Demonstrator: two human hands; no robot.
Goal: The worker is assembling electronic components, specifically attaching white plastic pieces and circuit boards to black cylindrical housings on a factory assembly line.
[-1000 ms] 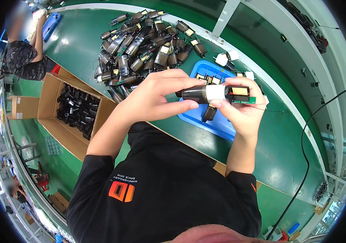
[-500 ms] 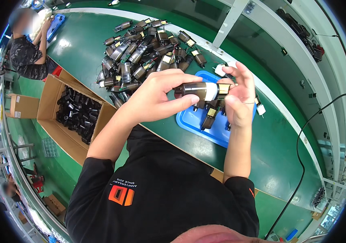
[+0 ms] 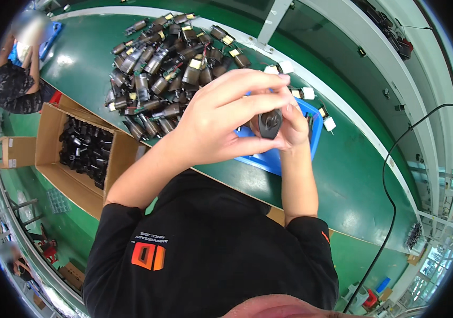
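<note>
A smoky, see-through cylinder [image 3: 270,125] with a tapered dark tip is held between my hands, tip turned toward me. My left hand [image 3: 218,114] reaches over it, fingers across the top and thumb beneath. My right hand [image 3: 295,127] closes around its far side; part of the cylinder is hidden in the fingers. Both hands are above a blue tray [image 3: 318,127], which they mostly cover. To the left lies a big heap of similar smoky cylinders [image 3: 141,85] with yellow labels and thin wires.
An open carton [image 3: 43,153] full of small black parts stands left of the green table [image 3: 343,180]. White-ended pieces [image 3: 307,93] lie beyond the tray. A black cable [image 3: 393,206] hangs at the right. Another person [image 3: 17,87] sits at the far left.
The cylinder has turned from lying sideways to pointing its tip toward me. My right hand has closed around it, and my left fingers have moved over the top.
</note>
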